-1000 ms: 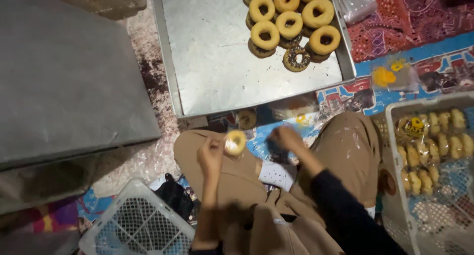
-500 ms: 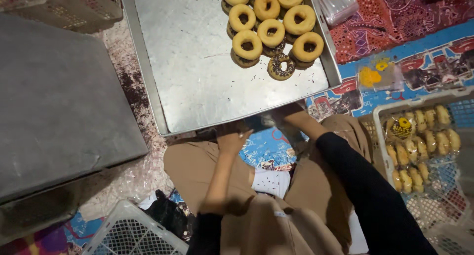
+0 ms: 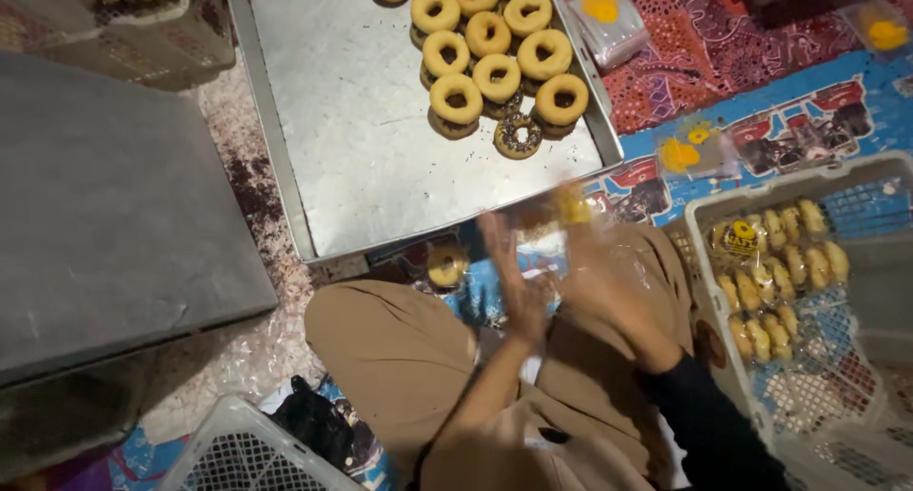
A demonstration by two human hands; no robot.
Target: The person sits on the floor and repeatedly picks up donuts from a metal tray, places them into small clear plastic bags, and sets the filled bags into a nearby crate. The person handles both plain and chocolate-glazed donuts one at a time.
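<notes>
While both hands blur, the right hand seems to pinch a thin clear plastic wrapper
Left hand open-palmed, empty; flimsy, slippery film, best held by its edge, I judge

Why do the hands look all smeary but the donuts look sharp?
In the head view, the left hand and right hand are smeared by motion blur, so what they hold cannot be told. The donuts on the metal tray are crisp. The tray shows soft, dull glare; the grey slab at left lies dimmer.

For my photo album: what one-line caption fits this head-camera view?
Seated by a metal tray of doughnuts, blurred hands work a clear bag.
</notes>
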